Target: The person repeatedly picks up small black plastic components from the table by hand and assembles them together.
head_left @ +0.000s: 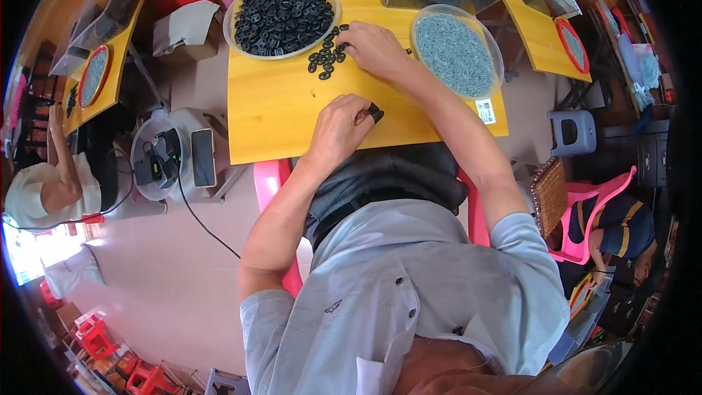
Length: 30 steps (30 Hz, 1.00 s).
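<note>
Black rubber rings [327, 55] lie scattered on the yellow bench [278, 113] beside a clear bowl [282, 16] full of them; the right hand [374, 47] rests on the loose pile, fingers curled, while the left hand [340, 128] pinches one black ring [375, 113].

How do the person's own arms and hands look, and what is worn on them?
Both forearms are bare from above the elbow down. The left hand and the right hand wear no gloves, and no watch or bracelet shows on either wrist. The person wears a light grey-blue short-sleeved shirt with small buttons; its sleeves end at the upper arms. No rings are visible on the fingers.
</note>
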{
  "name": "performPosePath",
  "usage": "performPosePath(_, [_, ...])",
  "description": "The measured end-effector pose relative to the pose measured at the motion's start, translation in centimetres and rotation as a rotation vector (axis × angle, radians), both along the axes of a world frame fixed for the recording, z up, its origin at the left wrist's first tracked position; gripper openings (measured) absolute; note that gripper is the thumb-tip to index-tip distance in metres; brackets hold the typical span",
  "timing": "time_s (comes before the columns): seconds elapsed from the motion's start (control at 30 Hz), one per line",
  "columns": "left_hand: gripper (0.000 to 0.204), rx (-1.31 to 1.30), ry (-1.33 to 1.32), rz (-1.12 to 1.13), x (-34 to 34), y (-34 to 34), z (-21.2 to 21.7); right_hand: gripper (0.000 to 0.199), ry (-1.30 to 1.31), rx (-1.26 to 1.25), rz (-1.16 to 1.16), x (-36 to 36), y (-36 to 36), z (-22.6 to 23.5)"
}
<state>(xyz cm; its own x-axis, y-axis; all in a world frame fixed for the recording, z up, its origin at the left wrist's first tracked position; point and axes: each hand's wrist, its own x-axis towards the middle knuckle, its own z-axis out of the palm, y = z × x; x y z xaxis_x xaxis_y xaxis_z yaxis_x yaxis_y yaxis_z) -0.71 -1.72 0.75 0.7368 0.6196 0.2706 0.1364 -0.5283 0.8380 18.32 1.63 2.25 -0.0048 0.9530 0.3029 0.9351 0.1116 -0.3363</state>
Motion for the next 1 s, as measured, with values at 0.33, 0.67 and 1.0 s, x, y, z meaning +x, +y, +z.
performPosePath(0.33, [0.013, 0.012, 0.036, 0.012, 0.2, -0.1, 0.2, 0.015, 0.141, -0.06, -0.032, 0.2, -2.0, 0.8])
performPosePath(0.67, [0.013, 0.068, -0.004, 0.011, 0.1, 0.1, -0.4, 0.017, 0.089, -0.075, -0.016, -0.3, -0.5, 0.1])
performPosePath(1.0, [0.015, -0.593, -0.271, 0.262, 0.8, 0.7, -1.0, 0.015, 0.81, -0.281, -0.08, -0.2, -5.8, 1.8])
